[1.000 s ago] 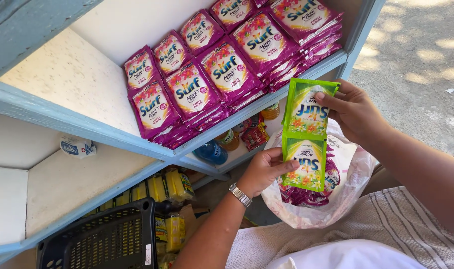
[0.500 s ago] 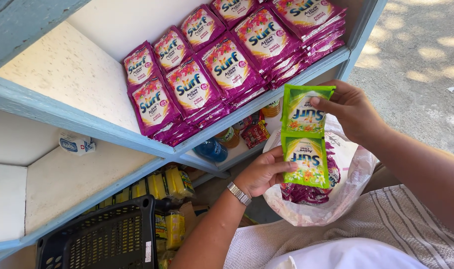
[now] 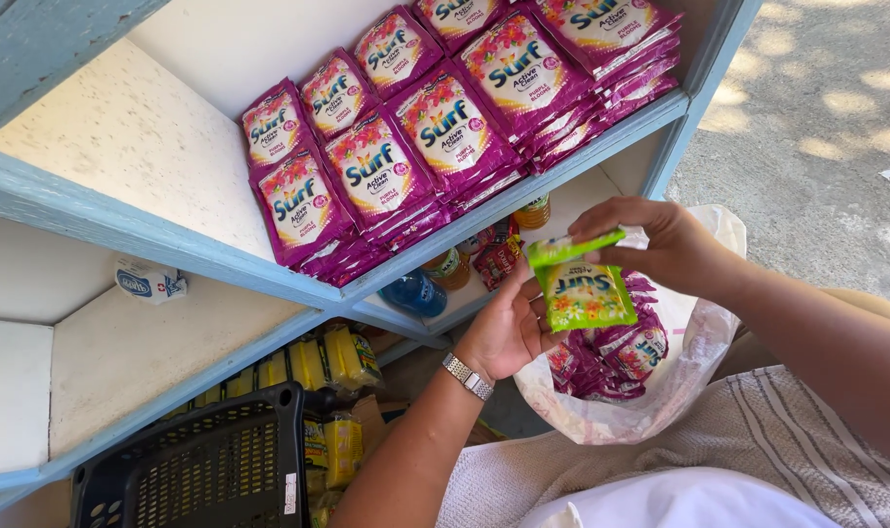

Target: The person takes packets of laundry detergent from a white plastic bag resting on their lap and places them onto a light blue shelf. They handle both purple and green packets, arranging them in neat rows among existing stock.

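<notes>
Both hands pinch the green sachets mid-frame, folded over: right hand on top, left hand underneath. Looks like sorting; next probably wants shelf space.

Glossy green plastic sachets catch the sun above a thin, crinkled plastic bag; shiny magenta sachets lie on a matt, rough, speckled shelf; a metal watch; a perforated black plastic basket; ribbed cloth.
</notes>
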